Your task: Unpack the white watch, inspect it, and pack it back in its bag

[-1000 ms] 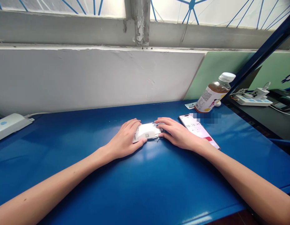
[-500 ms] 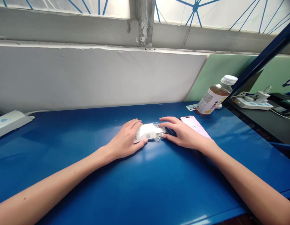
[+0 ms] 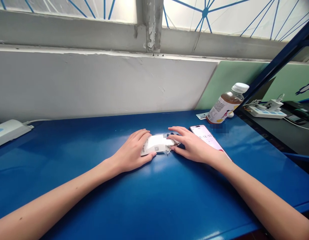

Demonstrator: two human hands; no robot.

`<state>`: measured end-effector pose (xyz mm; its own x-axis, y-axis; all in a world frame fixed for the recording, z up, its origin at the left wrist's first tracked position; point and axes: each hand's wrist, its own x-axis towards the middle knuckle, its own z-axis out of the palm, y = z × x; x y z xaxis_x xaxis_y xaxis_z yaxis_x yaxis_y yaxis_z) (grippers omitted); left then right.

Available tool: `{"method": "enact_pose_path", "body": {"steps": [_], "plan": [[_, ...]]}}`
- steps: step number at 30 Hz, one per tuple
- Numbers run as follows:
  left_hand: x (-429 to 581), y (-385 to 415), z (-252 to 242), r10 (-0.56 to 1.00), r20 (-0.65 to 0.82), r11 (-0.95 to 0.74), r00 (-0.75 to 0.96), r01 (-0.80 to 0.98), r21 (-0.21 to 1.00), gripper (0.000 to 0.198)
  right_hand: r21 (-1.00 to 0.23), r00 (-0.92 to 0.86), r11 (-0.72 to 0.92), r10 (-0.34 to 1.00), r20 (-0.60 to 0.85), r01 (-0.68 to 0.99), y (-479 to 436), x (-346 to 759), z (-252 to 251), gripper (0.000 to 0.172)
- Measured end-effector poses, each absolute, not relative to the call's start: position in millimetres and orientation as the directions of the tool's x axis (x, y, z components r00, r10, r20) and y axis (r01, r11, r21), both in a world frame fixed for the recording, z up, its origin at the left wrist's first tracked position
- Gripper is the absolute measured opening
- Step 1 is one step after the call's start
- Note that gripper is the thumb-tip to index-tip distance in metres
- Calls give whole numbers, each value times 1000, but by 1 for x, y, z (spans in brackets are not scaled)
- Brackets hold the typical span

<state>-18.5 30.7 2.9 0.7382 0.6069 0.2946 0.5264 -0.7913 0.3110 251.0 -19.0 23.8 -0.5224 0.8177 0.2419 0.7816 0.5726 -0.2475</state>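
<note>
On your blue table point(image 3: 144, 200), your right hand point(image 3: 193, 144) has edged back toward your left hand point(image 3: 132, 150) in the last half second, its fingers parted, though I can't tell whether they grip. Between the hands lies the labelled white packet point(image 3: 155, 144), its left end still held by your left fingers, its clear plastic film point(image 3: 166, 151) near your right thumb, so both hands remain engaged with it.

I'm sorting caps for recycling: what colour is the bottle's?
White; the cap shows in the head view.
</note>
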Motion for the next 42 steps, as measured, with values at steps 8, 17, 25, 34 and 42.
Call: {"method": "enact_pose_path", "body": {"steps": [8,17,25,34,42], "plan": [[-19,31,0,595,314,-801,740,511,313,50,-324,-491,546,837,241,773,-19,245,12,33],[-17,30,3,632,307,-773,712,548,320,49,-291,-498,562,825,266,775,-21,241,12,27],[-19,32,1,630,296,-775,718,556,300,51,-211,-382,453,872,305,866,-14,253,22,18],[-18,32,4,652,194,-749,732,584,313,67,-321,-220,378,874,433,869,-15,255,22,64],[-18,30,22,622,449,-783,642,493,380,82,-292,-301,531,765,570,796,-16,246,19,51]]}}
